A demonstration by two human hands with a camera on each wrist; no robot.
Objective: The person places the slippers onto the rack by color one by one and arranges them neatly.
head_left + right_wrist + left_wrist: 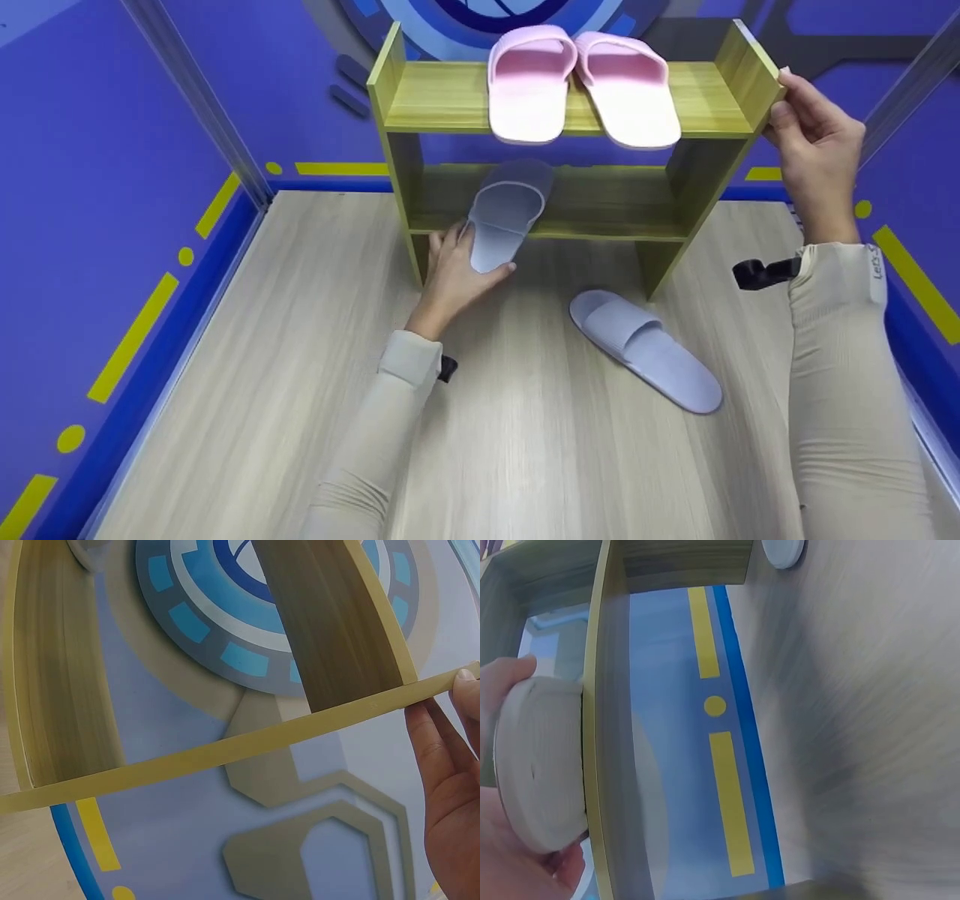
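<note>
Grey slide slipper in the left hand, toe end over the lower shelf of a shoe rack.
Thumb and fingers grip its heel end; the right hand pinches the rack's right side panel near the top. A matching slipper lies on the wood-grain floor, and two pink slippers sit on the top shelf.

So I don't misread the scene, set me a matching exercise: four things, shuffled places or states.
1. Pink slide slippers
2. Bare left hand
3. Bare right hand
4. Untouched grey slide slipper

A. Lying on wood-grain floor
B. Holding another grey slipper at lower shelf
C. On top shelf of yellow-green wooden rack
D. Pinching that rack's side panel

Pairs: 1-C; 2-B; 3-D; 4-A
</note>
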